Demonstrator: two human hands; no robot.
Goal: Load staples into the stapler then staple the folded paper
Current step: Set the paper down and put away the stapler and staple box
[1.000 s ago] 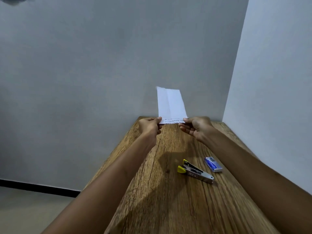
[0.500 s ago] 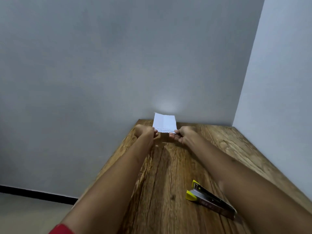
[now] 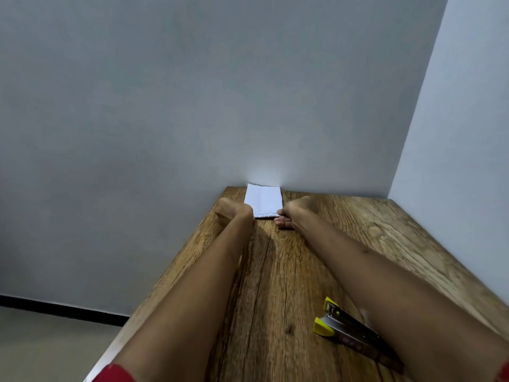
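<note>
A folded white paper (image 3: 264,200) lies flat at the far end of the wooden table (image 3: 344,244), against the wall. My left hand (image 3: 234,212) holds its near left corner and my right hand (image 3: 296,212) holds its near right corner, both with curled fingers. A stapler (image 3: 349,330) with yellow tips and a metal body lies near the table's front right, partly under my right forearm. The staple box is hidden from view.
Grey walls close the table at the back and on the right. The table's left edge drops to a floor (image 3: 41,348) with a black skirting line.
The paper was held upright in the air; both hands have carried it forward and down, and it now lies flat by the back wall. The view has tilted, hiding the blue staple box.
</note>
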